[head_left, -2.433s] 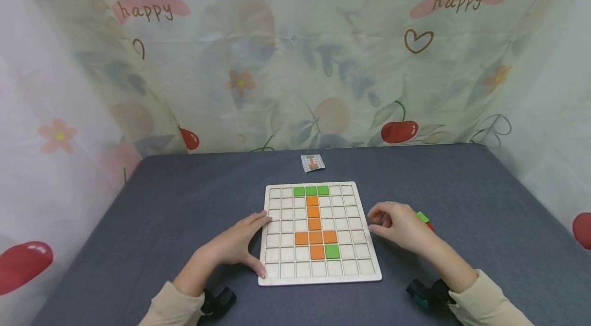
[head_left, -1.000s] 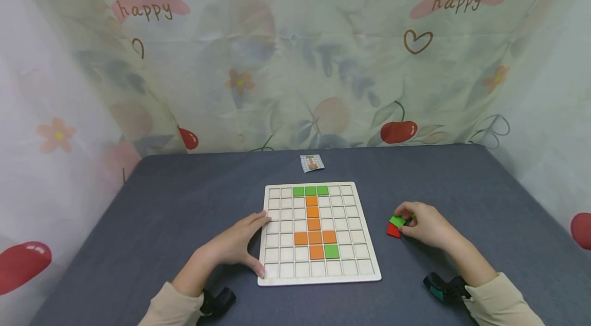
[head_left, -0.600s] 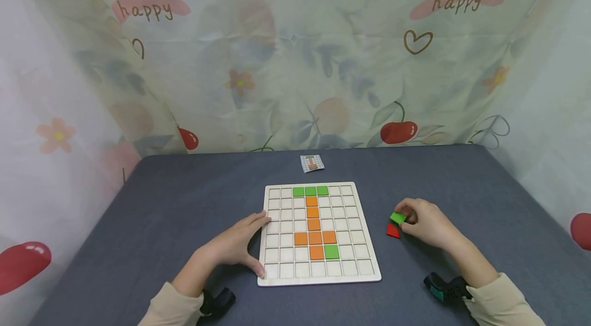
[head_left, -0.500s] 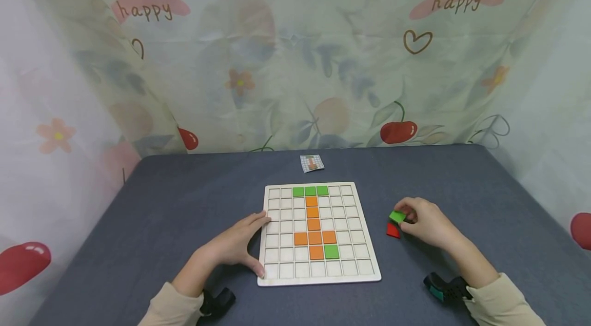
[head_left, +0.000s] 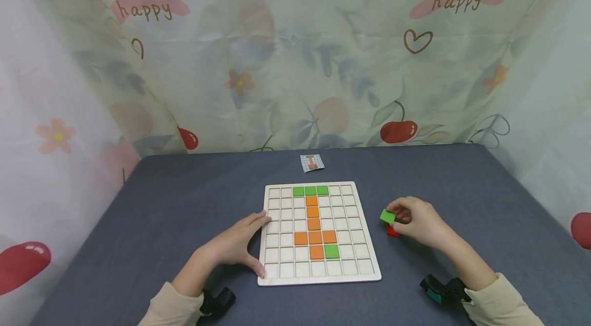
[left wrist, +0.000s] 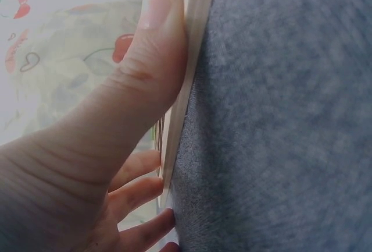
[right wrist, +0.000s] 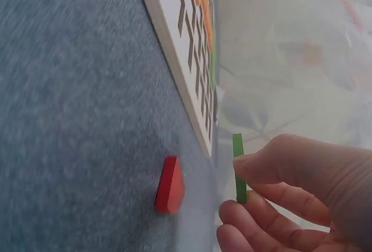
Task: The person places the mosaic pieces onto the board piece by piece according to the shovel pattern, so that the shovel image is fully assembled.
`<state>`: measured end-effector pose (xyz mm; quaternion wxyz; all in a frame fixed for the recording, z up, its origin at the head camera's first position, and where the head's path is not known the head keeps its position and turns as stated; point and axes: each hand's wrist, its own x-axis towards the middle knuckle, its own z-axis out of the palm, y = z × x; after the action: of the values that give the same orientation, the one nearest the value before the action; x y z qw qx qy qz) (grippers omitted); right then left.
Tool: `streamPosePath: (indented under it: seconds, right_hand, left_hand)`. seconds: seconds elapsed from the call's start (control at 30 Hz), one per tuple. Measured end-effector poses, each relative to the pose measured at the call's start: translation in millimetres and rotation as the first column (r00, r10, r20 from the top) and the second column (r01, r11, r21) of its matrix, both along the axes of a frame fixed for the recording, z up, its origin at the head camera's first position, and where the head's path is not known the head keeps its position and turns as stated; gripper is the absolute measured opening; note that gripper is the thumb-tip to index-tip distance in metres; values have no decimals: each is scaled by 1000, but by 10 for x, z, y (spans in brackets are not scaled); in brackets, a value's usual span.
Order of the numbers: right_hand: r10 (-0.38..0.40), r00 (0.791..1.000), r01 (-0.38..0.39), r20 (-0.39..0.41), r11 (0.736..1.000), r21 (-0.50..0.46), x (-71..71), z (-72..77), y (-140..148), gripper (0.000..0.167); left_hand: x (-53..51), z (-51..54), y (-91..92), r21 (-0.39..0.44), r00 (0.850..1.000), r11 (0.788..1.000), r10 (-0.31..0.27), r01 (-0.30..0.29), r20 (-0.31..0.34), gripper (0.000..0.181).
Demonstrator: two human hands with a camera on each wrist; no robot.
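A white square grid board lies on the table in the head view, with green tiles and orange tiles set in some of its cells. My left hand rests on the board's left edge, thumb near the front corner and fingers spread farther back. To the right of the board, my right hand pinches a green square tile between thumb and fingers. The right wrist view shows that green tile raised off the cloth. Below it on the table lies a red tile, partly hidden by the hand and the green tile.
A small printed card with a grid picture lies behind the board. Dark cloth covers the table, and a patterned curtain hangs behind it. Each wrist wears a black device.
My right hand went from beside the board to the tiles at the right, took the green tile, lifted it off the red one and moved it leftward. The left hand stays put.
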<state>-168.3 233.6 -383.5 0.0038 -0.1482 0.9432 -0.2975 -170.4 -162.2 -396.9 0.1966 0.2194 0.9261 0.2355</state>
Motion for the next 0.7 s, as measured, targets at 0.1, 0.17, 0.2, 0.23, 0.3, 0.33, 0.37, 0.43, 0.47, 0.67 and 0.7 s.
streamPosePath:
  seconds: [0.1, 0.17, 0.2, 0.23, 0.3, 0.33, 0.37, 0.43, 0.47, 0.67, 0.7]
  right_hand:
    - [19, 1000, -19, -2, 1000, -18, 9, 12, -38, 27]
    - [33, 999, -33, -6, 999, -26, 20, 20, -70, 26]
    - [41, 999, -42, -11, 999, -29, 25, 23, -87, 26]
    - [47, 999, -48, -13, 998, -33, 32, 26, -107, 25]
    - [62, 998, -63, -19, 997, -33, 47, 26, -148, 24]
    - [69, 997, -69, -19, 997, -35, 56, 26, -169, 24]
    - [75, 997, -76, -21, 996, -37, 65, 24, -191, 24]
    - [92, 995, -93, -23, 995, -40, 81, 16, -234, 24]
    - [104, 994, -105, -28, 994, -40, 89, 13, -254, 24]
    - [174, 984, -176, -36, 983, -58, 136, -14, -388, 23]
    - [185, 982, -187, -32, 980, -64, 143, -16, -412, 23]
  left_hand:
    - [-3, -7, 2, 4, 1000, 1000, 2, -2, 1, 114]
    - [-2, -9, 2, 7, 1000, 1000, 3, -3, 1, 114]
    - [-3, -11, 3, 8, 1000, 1000, 5, -5, 2, 114]
    - [-2, -11, 3, 9, 1000, 1000, 5, -5, 2, 114]
    - [-2, -13, 3, 9, 1000, 1000, 5, -5, 2, 114]
    - [-2, -14, 3, 8, 1000, 1000, 3, -3, 0, 114]
    - [-5, -17, 4, 8, 1000, 1000, 3, -3, 0, 114]
    - [-6, -20, 3, 7, 1000, 1000, 0, 0, -3, 113]
    - [-7, -22, 2, 6, 1000, 1000, -1, 2, -4, 113]
    - [-5, -31, 0, 9, 1000, 1000, -3, 3, -3, 113]
    - [-4, -32, 0, 10, 1000, 1000, -3, 3, -2, 114]
